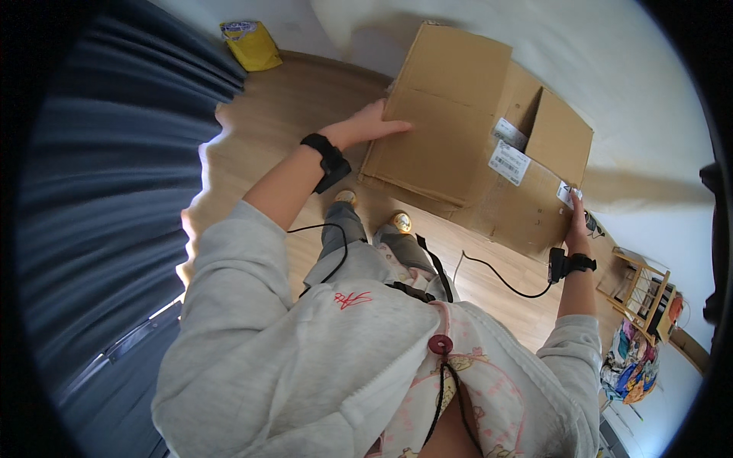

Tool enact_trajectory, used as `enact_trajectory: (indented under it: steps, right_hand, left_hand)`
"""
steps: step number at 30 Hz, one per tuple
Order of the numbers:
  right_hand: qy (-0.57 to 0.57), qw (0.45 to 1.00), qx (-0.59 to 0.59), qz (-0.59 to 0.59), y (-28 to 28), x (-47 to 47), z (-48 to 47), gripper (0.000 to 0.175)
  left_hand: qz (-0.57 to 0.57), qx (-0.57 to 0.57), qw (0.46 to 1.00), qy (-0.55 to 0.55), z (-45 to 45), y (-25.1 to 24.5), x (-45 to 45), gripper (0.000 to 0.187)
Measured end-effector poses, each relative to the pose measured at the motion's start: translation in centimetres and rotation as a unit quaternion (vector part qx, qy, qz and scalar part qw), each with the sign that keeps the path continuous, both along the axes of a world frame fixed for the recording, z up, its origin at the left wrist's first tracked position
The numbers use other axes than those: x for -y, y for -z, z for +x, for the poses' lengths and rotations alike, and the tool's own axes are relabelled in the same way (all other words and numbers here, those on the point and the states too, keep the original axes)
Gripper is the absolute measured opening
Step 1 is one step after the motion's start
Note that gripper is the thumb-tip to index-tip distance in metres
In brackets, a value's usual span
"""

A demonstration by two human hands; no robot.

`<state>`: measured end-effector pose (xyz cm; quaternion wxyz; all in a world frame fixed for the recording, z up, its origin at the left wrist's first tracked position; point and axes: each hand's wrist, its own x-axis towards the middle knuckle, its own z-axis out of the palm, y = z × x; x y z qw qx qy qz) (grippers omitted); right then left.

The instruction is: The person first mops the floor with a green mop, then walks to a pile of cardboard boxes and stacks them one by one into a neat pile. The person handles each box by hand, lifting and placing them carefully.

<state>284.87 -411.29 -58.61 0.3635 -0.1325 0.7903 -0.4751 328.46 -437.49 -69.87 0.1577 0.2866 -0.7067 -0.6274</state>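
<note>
A large brown cardboard box (435,131) is held up in front of me, tilted, above the floor. My left hand (375,122) grips its left edge, with the thumb lying on a broad flap and the other fingers hidden behind the edge. At the lower right corner, my right hand (577,220) holds the side of the box, its fingertips beside a small white label (568,194). Two more white labels with print, one of them a barcode label (508,162), are stuck near the middle. A gap shows between the flaps. Black straps with small devices circle both wrists.
Dark blue curtains (131,143) hang at the left. A yellow bag (252,47) stands by the wall at the top left. On the right are a wooden rack (641,286) and a heap of colourful cloths (630,366). Black cables run from the wrist devices.
</note>
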Motion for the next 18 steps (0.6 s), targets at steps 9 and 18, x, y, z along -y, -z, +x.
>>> enact_trajectory:
  steps: [9, 18]
  right_hand:
    - [-0.062, 0.998, -0.028, -0.012, 0.7, -0.2, 0.0, 0.058]
    - [-0.108, 0.994, -0.013, -0.016, 0.9, -0.7, -0.9, 0.060]
  left_hand:
    - [0.090, -0.007, 0.996, 0.001, -0.5, -2.2, -0.3, 0.068]
    - [0.089, 0.074, 0.993, -0.037, 0.4, -2.1, 0.0, 0.076]
